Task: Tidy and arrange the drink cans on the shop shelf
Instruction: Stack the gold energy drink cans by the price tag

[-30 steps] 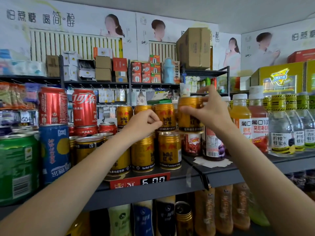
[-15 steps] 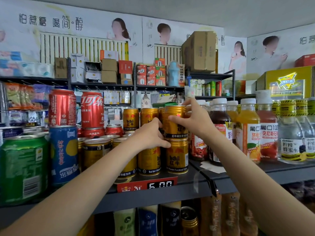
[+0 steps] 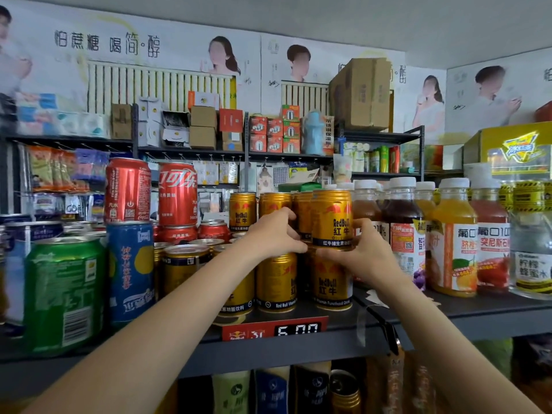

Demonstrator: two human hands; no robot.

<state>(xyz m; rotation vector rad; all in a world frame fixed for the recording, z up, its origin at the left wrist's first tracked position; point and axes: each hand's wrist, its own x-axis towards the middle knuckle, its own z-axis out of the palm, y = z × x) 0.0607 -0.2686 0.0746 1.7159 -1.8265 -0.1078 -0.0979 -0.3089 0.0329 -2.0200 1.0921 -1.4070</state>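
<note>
Gold Red Bull cans stand in two tiers on the dark shelf [image 3: 433,324]. My right hand [image 3: 369,255] grips the base of the front upper Red Bull can [image 3: 331,216], which sits upright on a lower Red Bull can [image 3: 330,282]. My left hand [image 3: 273,236] is curled round the neighbouring upper gold can [image 3: 274,203], its fingertips meeting the first can's bottom rim. Further gold cans [image 3: 276,282] fill the lower row; some are hidden behind my arms.
Left of the gold cans are stacked red cola cans [image 3: 177,194], a blue can [image 3: 130,270] and a green can [image 3: 64,291]. Juice bottles [image 3: 454,237] crowd the right. A red price tag [image 3: 274,328] hangs on the shelf lip. Bottles fill the shelf below.
My right hand carried the gold can leftward and down onto the front lower can, then slid to its base. My left hand shifted right to meet it.
</note>
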